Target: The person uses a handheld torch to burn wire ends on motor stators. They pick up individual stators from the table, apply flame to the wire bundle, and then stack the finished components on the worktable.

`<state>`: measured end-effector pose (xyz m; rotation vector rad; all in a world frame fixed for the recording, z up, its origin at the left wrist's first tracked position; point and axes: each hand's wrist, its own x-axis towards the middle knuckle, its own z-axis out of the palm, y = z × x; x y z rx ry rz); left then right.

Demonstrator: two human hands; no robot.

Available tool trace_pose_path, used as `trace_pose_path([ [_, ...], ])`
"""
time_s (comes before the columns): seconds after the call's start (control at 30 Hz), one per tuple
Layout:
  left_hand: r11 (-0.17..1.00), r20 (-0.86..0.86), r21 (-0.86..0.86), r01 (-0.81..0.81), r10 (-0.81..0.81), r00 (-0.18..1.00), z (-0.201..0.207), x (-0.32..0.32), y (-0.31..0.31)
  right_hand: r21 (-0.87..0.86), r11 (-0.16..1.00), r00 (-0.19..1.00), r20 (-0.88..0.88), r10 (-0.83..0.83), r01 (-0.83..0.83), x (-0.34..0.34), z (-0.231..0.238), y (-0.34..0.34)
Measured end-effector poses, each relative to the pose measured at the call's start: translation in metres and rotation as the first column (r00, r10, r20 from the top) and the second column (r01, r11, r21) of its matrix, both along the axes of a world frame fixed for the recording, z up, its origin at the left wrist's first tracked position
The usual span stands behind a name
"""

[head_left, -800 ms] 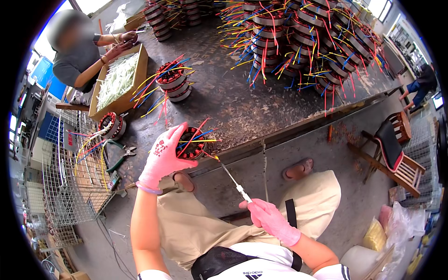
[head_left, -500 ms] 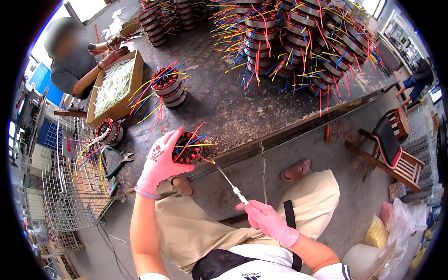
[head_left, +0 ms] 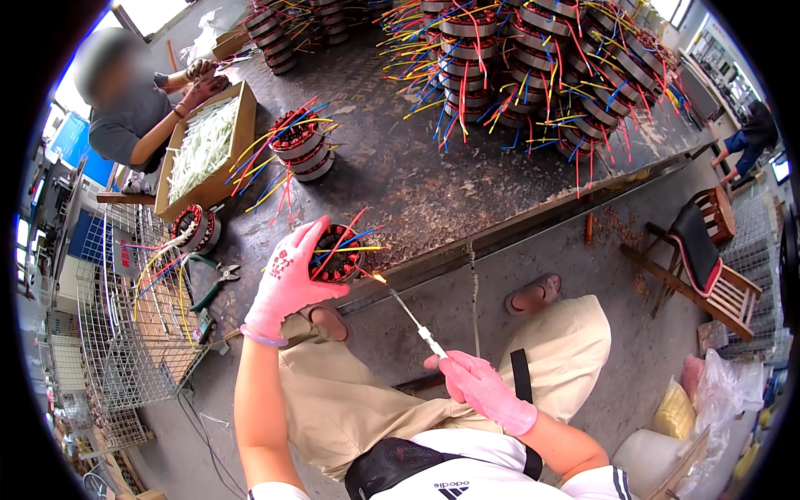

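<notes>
My left hand (head_left: 287, 282), in a pink glove, is wrapped round the left side of a motor stator (head_left: 340, 265) at the table's near edge. Dark red windings line that stator, and red, blue and yellow wires stick out of it. My gloved right hand (head_left: 485, 388) grips a thin rod tool (head_left: 407, 313) with a white handle and metal shaft. The tool's bright yellow-orange tip points up at the stator's lower right side; whether they touch I cannot tell. Left of my left hand lie pliers (head_left: 218, 286) with dark green handles and another stator (head_left: 197, 230).
A two-high stator stack (head_left: 303, 150) stands beyond my left hand. Tall stator piles (head_left: 533, 67) with loose wires fill the far right. A co-worker (head_left: 125, 108) handles things beside a wooden box (head_left: 241, 133) of white tubes. Wire-mesh racks (head_left: 125, 317) stand left, a chair (head_left: 700, 250) right.
The view has shifted slightly. Both hands keep their grips. The tool's tip has moved up a little near the stator, and its yellow-orange end shows more clearly.
</notes>
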<state>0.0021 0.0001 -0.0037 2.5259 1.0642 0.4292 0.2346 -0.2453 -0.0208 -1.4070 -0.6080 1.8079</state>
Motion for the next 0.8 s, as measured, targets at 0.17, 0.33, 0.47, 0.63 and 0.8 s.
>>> trace_pose_path([
  [0.17,1.0,0.011,-0.008,-0.001,0.001,1.0,-0.001,0.001,0.001,0.042,0.999,0.999,0.038,0.027,-0.029,0.0,-0.004,0.001],
  [0.33,1.0,0.004,-0.012,-0.011,0.011,1.0,-0.001,0.001,0.0,-0.01,0.999,0.998,0.045,0.037,-0.036,0.002,-0.004,-0.001],
  [0.47,1.0,0.003,-0.004,-0.006,0.006,1.0,-0.002,-0.001,0.001,-0.024,0.999,0.997,0.065,0.048,-0.046,0.001,0.01,0.005],
  [0.63,1.0,0.002,-0.003,-0.001,0.001,1.0,-0.004,-0.001,0.002,-0.001,0.999,0.997,0.065,0.052,-0.052,0.002,0.01,0.005],
  [0.8,1.0,-0.015,-0.006,-0.002,0.002,1.0,-0.002,0.0,0.002,-0.009,0.999,0.997,0.064,0.048,-0.047,0.002,0.006,0.004],
])
